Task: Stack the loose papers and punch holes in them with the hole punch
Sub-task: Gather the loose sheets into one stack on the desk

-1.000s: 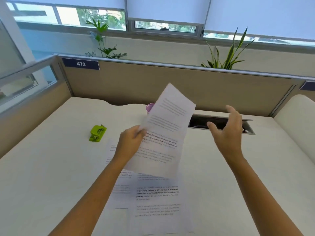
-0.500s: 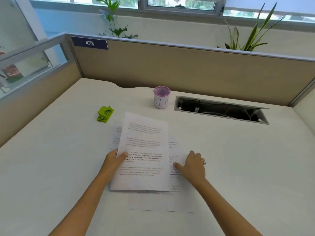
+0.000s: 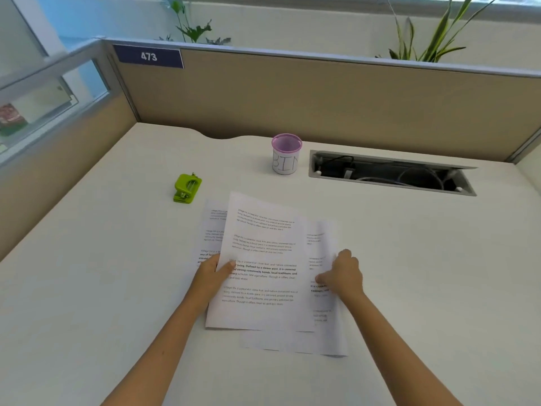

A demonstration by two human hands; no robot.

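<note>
Three printed sheets lie overlapping on the white desk. The top sheet [image 3: 263, 259] sits slightly tilted over a sheet [image 3: 212, 227] that peeks out on the left and another sheet [image 3: 325, 326] that sticks out right and below. My left hand [image 3: 213, 276] holds the top sheet's left edge, thumb on the paper. My right hand [image 3: 342, 273] pinches the right sheet's edge, which curls up a little. A green hole punch [image 3: 187, 189] stands apart, to the upper left of the papers.
A purple-rimmed cup [image 3: 286, 153] marked BIN stands behind the papers. To its right is an open cable slot [image 3: 389, 172] in the desk [image 3: 102, 288]. Tan partition walls [image 3: 292, 98] close the back and left sides.
The sheet held in the air by my left hand came down onto the other papers. My right hand dropped to the desk and took hold of the right sheet's edge.
</note>
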